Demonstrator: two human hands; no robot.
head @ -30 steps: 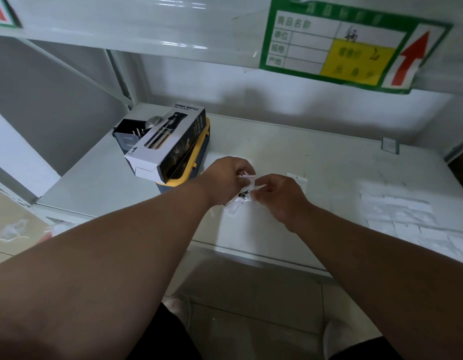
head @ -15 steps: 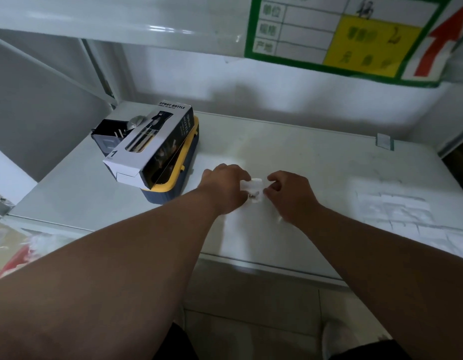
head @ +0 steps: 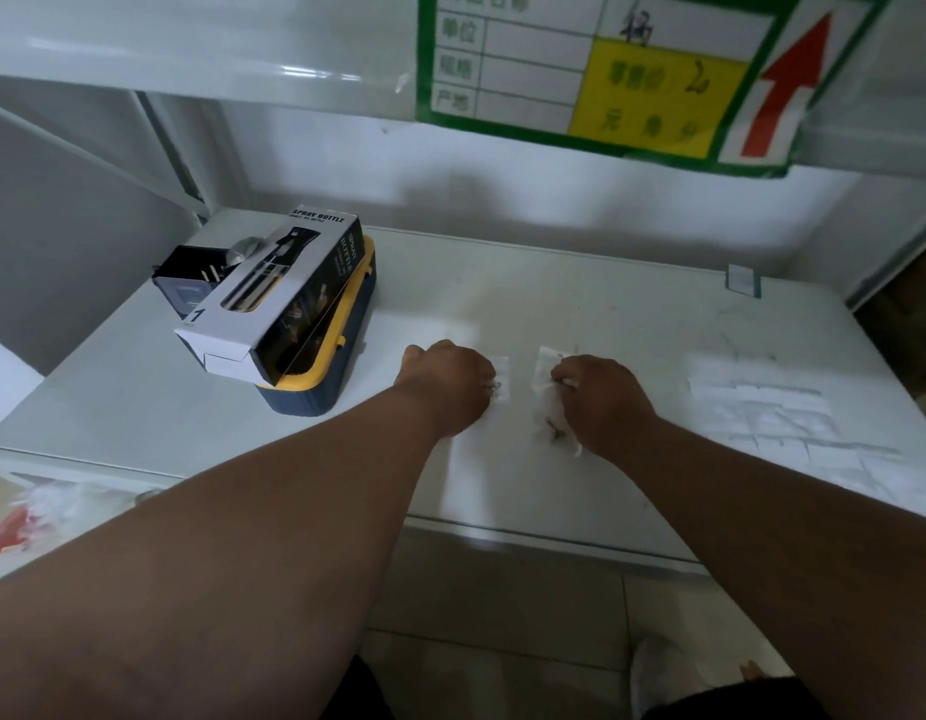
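Observation:
On the white shelf (head: 580,304), my left hand (head: 448,387) grips a small clear plastic bag (head: 501,379) with dark little parts inside. A hand's width to the right, my right hand (head: 601,400) pinches a second small clear bag (head: 549,402), also with dark bits in it. Both hands are low over the shelf's middle, fingers curled. How the bags touch the shelf is hidden by my hands.
A black-and-white spray bottle box (head: 274,304) lies on a yellow-and-navy case (head: 336,366) at the left, with a black holder (head: 191,272) behind it. Tape patches (head: 772,407) mark the shelf's right side. A price label (head: 617,70) hangs from the upper shelf.
My hands were together on one white bundle at the shelf's middle; now they have drawn apart sideways, each holding a separate small bag. The view has come closer.

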